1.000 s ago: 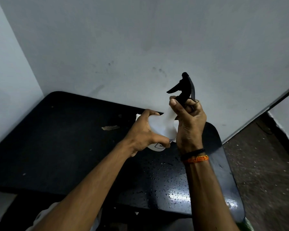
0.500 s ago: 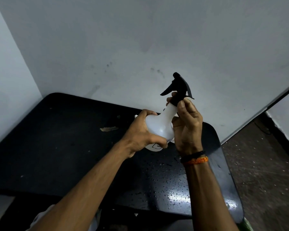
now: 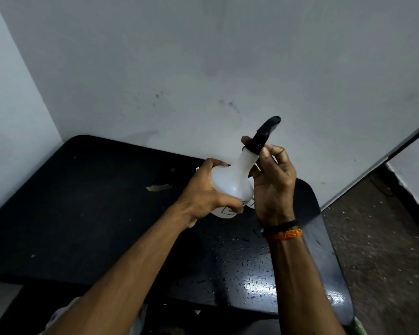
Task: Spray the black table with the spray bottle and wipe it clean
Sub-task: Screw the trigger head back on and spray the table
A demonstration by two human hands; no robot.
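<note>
Above the black surface (image 3: 87, 213), both hands held the spray bottle (image 3: 235, 180) up in the air, tilted, nozzle end pointing up and right. Left hand (image 3: 203, 199) gripped the white body, fingers wrapped round the bulb, thumb over the top; lower part of the bottle mostly hidden behind that hand, only a scrap of printed label showed, unreadable. Right hand (image 3: 273, 189) pinched the black collar at the neck, thumb on the near side, one fingertip visible past the far side; other fingers loosely curled, contact with the bottle hard to make out. Black spray head (image 3: 266, 130) seen end-on, trigger not distinguishable. Black and orange wristbands (image 3: 282, 230) sat on the right wrist. Water droplets (image 3: 249, 264) beaded the near right part of the surface, with a bright glare patch. Pale scrap (image 3: 159, 187) lay mid-surface, what it was unclear. White something at the bottom edge under the left forearm, cut off. Grey wall behind, speckled floor (image 3: 382, 250) on the right.
</note>
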